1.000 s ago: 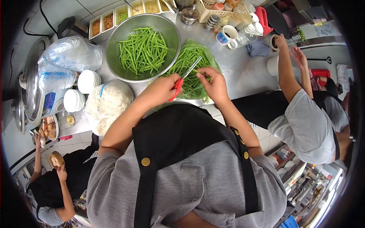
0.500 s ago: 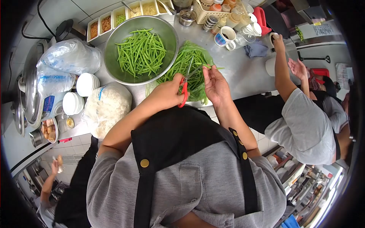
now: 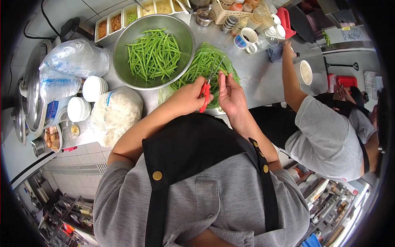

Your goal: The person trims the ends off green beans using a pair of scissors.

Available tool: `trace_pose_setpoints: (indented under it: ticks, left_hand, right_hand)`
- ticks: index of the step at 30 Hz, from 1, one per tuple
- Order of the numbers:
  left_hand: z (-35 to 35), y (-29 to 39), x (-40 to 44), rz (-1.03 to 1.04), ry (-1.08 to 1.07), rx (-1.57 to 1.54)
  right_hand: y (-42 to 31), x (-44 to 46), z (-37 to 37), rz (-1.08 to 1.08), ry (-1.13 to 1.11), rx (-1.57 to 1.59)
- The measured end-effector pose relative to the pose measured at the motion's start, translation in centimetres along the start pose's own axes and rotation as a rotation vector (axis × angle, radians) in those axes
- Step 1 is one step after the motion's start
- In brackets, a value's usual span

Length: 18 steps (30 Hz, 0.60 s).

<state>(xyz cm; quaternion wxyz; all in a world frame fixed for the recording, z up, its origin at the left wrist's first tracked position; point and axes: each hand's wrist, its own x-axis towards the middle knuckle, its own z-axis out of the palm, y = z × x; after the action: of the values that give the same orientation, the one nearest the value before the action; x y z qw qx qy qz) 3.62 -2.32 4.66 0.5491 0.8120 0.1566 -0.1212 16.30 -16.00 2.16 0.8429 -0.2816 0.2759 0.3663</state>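
Observation:
My left hand grips red-handled scissors, their blades spread and pointing away from me. Close to the blades, my right hand is palm up, fingertips pinched around what looks like a green bean, mostly hidden by the fingers. Under and beyond both hands, a heap of green beans lies in an opened green plastic bag. A large steel bowl holding more green beans stands to the left of the bag, its rim close to my left hand.
Left of the bowl are a clear bag of white food, stacked white lids and bagged containers. Condiment trays, a mug and a bottle basket line the back. A co-worker's arm reaches over the counter beside a white tub.
My left hand and the scissors have shifted slightly right, toward my right hand. The co-worker's arm has moved left, exposing the white tub. A person at lower left has left the view.

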Motion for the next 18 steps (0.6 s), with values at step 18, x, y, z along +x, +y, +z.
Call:
trace_pose_setpoints:
  ticks: [18]
  left_hand:
    - [-3.3,-6.7,-2.0,-0.143,-0.084,-0.212]
  right_hand:
    - [-1.3,5.5,-1.9,-0.483,-0.219,-1.141]
